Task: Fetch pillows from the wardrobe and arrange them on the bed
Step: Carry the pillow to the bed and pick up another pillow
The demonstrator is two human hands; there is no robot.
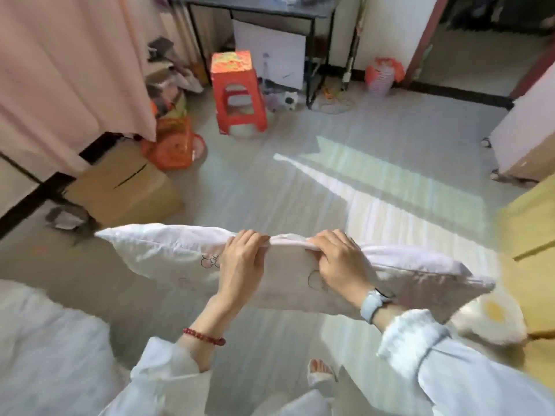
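— So, how far along would you put this?

— Partway. Nearest the camera, the left hand (240,262) and the right hand (341,265) sit side by side on the upper edge of one white pillow (168,255). Both have their fingers curled over that edge, pinching the fabric, so both are clamped on it. It hangs lengthwise across the person's front, clear of the floor.

— So the fetching is done?

— For this pillow, I'd judge so: it is in hand and being carried. Whether it came from the wardrobe I cannot tell from this.

— And the bed?

— Pale, blurred bedding (45,340) lies at the lower left, just beside the person's left sleeve. That may be the bed, but no pillow shows on the part in view. A cushion printed like a fried egg (492,313) rests low on the right, against something yellow; it could be a second one to place, though that is a guess.

— Farther off?

— A cardboard box (126,187) on the left, an orange plastic stool (237,94) beyond it, and a dark desk (270,10) at the back wall.

— What's left, then?

— Setting this pillow down and arranging it, by my reading.
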